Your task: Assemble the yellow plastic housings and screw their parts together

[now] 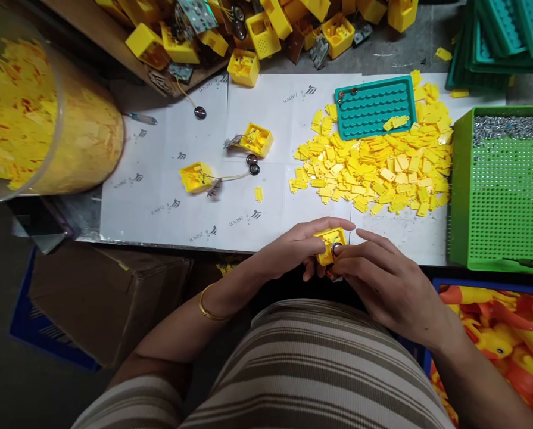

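Note:
At the table's front edge, my left hand (308,241) grips a small yellow plastic box (326,255) with its open side up. The fingers of my right hand (377,268) pinch a small round speaker (336,248) at the box's opening; whether it is seated inside I cannot tell. Something reddish shows below the box, mostly hidden by my fingers. Farther off on the white paper lie two more yellow boxes, one (196,177) wired to a circuit board (214,187) and the other (256,140) beside two round speakers (253,164).
Loose yellow plastic pieces (368,173) are heaped around a teal tray (376,107). At right stands a green basket (507,202) with screws (511,128). A clear tub (87,137) of yellow pieces is at left. More yellow boxes (261,36) pile up behind; orange-yellow toys (507,333) fill a crate below.

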A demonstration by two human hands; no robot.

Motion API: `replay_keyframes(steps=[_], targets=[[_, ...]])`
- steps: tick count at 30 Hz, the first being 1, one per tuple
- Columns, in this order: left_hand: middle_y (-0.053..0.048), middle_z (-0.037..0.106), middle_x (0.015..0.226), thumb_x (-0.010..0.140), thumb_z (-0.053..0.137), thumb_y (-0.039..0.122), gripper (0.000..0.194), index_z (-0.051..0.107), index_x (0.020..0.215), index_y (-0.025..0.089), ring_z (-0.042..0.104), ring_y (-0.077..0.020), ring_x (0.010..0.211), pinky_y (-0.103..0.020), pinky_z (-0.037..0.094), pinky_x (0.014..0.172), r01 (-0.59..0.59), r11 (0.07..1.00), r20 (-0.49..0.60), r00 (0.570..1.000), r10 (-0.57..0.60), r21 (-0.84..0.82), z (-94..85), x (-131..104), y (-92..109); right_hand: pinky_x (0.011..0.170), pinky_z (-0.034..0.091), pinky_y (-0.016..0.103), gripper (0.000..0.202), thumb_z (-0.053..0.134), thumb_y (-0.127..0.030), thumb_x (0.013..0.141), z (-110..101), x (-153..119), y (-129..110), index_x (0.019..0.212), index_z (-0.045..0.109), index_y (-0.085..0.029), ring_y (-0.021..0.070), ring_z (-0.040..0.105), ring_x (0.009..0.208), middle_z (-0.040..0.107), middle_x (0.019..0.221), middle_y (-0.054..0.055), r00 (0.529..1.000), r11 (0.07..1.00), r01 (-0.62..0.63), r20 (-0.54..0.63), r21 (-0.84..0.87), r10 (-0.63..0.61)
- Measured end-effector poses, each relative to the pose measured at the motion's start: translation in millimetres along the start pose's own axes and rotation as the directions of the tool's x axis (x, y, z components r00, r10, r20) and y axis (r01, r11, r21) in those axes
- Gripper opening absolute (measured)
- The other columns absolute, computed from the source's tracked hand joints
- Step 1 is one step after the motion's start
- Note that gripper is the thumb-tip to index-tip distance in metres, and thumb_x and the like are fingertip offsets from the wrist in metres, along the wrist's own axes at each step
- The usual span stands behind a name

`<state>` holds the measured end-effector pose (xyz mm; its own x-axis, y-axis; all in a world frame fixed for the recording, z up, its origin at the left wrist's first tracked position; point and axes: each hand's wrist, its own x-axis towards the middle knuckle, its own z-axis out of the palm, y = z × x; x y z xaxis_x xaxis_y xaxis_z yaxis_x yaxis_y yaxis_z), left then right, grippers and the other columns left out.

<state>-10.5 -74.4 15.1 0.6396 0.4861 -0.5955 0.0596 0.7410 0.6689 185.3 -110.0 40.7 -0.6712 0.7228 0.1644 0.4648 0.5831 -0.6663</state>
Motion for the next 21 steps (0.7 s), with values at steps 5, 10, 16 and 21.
replay_keyframes(steps=[5,10,16,21], targets=[[0.003,0.056,0.061,0.074,0.044,0.013,0.052,0.054,0.125,0.018,0.051,-0.0086,0.048,-0.014,0.039,0.038,0.002,0.992,-0.037,0.999,0.003,0.127,5.3,-1,1,0.114,0.034,0.044,0.027,0.045,-0.003,0.083,3,2,-1,0.105,0.057,-0.014,0.0182,0.062,0.105,0.066,0.099,0.009,0.996,0.998,0.056,0.075,-0.029,-0.053],[0.003,0.055,0.066,0.075,0.045,0.014,0.047,0.057,0.120,0.019,0.047,-0.0058,0.045,-0.013,0.034,0.037,-0.019,0.987,-0.084,0.996,0.033,0.161,6.6,2,-2,0.116,0.032,0.047,0.028,0.042,-0.003,0.083,1,4,-3,0.105,0.055,-0.016,0.0175,0.064,0.099,0.067,0.094,0.006,0.987,0.991,0.103,0.131,-0.090,-0.091],[0.002,0.056,0.059,0.077,0.042,0.019,0.043,0.057,0.118,0.017,0.050,-0.0086,0.043,-0.014,0.034,0.034,0.018,1.000,-0.012,1.000,-0.018,-0.013,3.1,5,-5,0.112,0.038,0.048,0.029,0.042,-0.004,0.081,-3,6,4,0.105,0.055,-0.014,0.0204,0.064,0.101,0.068,0.096,0.009,0.979,0.979,0.191,0.091,-0.064,-0.185],[0.003,0.055,0.056,0.079,0.042,0.019,0.041,0.057,0.117,0.017,0.049,-0.0077,0.041,-0.013,0.033,0.033,0.012,1.000,-0.038,0.999,-0.011,0.017,3.8,6,-9,0.104,0.046,0.044,0.025,0.041,-0.005,0.082,0,5,9,0.099,0.057,-0.015,0.0199,0.064,0.099,0.067,0.094,0.010,0.983,0.985,0.170,0.069,0.027,-0.171]])
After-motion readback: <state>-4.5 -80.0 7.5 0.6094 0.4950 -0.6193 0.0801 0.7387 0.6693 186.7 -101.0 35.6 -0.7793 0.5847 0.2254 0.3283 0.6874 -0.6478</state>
